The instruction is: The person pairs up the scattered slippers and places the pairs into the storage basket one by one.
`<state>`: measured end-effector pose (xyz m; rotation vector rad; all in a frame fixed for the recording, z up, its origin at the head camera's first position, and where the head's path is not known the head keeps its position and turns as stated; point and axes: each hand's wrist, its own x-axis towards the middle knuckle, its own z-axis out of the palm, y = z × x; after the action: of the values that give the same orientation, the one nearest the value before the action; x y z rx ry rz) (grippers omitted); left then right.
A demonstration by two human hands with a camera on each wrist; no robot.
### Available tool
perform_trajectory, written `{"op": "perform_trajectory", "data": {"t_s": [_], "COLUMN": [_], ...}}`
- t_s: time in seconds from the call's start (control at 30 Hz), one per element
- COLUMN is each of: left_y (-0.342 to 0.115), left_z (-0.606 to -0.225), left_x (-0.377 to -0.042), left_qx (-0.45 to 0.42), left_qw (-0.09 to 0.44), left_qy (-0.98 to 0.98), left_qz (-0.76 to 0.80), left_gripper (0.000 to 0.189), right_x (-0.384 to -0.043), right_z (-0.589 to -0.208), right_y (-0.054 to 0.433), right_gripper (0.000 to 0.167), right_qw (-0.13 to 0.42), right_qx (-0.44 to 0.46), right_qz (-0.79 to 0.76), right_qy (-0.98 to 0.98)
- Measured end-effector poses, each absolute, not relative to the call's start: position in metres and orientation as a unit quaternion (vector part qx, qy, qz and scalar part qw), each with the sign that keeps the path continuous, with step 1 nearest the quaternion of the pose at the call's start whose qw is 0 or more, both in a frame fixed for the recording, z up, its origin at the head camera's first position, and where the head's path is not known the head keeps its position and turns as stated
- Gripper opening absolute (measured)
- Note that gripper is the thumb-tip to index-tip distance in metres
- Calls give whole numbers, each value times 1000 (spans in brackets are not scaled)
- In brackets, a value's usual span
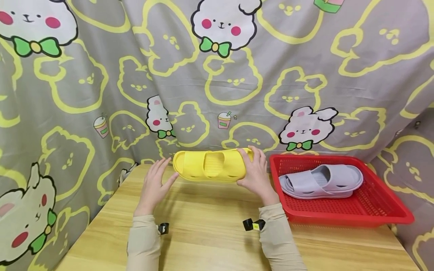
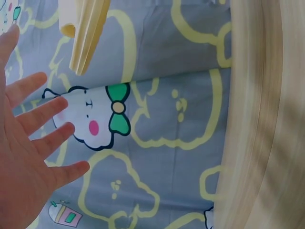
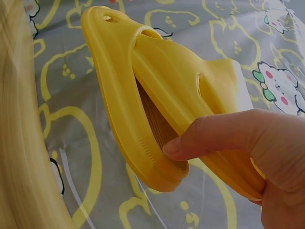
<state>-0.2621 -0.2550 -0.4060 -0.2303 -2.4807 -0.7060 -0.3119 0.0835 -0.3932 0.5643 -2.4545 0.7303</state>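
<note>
A pair of yellow slippers (image 1: pixel 191 164) is held up sideways above the far part of the wooden table, one fitted into the other, as the right wrist view shows. My right hand (image 1: pixel 256 175) grips one end of the pair, its thumb reaching onto the inner slipper (image 3: pixel 114 86). To the left, my left hand (image 1: pixel 154 185) is spread beside the other end, apart from it. In the left wrist view, this left hand (image 2: pixel 26 157) has its fingers straight, and part of a yellow slipper (image 2: pixel 90 38) shows above them.
A red plastic basket (image 1: pixel 346 219) stands on the table's right side, holding grey slippers (image 1: pixel 305 183) nested together. The wooden table (image 1: pixel 203 233) ends at a grey curtain (image 1: pixel 217 135) with cartoon prints, which closes off the back and both sides.
</note>
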Motion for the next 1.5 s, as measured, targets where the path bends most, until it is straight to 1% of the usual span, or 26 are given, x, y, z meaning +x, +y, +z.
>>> {"op": "perform_trajectory", "data": {"t_s": [0.4, 0.73, 1.17, 1.5], "left_y": [-255, -254, -252, -251], "left_z": [-412, -412, -412, -411], "left_x": [-263, -266, -267, -267], "left_qx": [-87, -86, -91, -93], "left_qw": [272, 259, 261, 251], "left_qy": [-921, -922, -923, -924], "left_qz": [-265, -273, -269, -272], "left_gripper": [62, 63, 64, 62], "right_x": [-306, -304, -299, -294], "right_z": [-388, -381, -371, -365], "right_y": [92, 107, 127, 142], "right_gripper": [103, 102, 100, 102], "right_qw": [238, 246, 252, 263], "right_qx": [212, 213, 209, 208], "right_qz": [257, 243, 231, 224], "right_qy": [-913, -914, -916, -915]}}
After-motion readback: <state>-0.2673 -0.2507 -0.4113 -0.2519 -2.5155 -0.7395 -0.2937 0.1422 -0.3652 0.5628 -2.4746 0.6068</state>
